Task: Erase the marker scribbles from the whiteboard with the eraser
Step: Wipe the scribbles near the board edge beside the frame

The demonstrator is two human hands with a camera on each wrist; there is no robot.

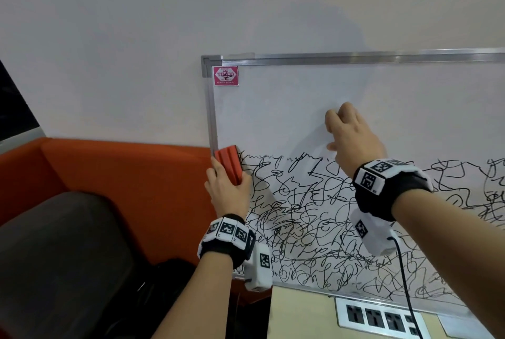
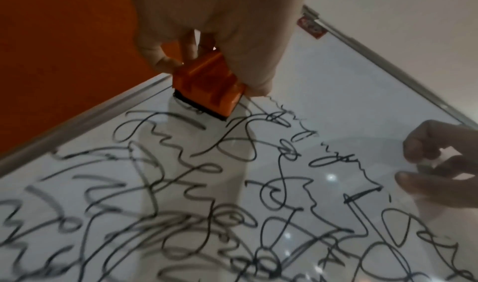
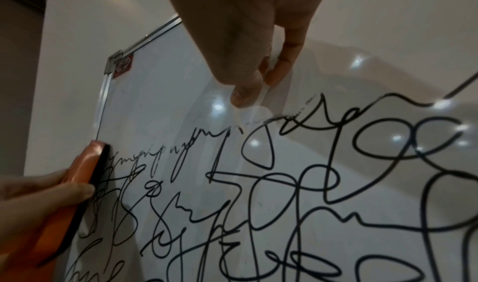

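The left hand point(image 1: 228, 191) grips the eraser point(image 1: 229, 165), long axis near upright, at the whiteboard point(image 1: 287, 109)'s left edge; scribbles point(image 1: 314, 218) spread rightward and below. The right hand point(image 1: 352, 136), loosely open, braces the board.

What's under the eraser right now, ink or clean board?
The eraser sits at the whiteboard left edge, on the scribbles' top boundary. Ink runs up to its right side; directly beneath, the felt covers the surface, so remaining ink cannot be seen. The left hand grips it.
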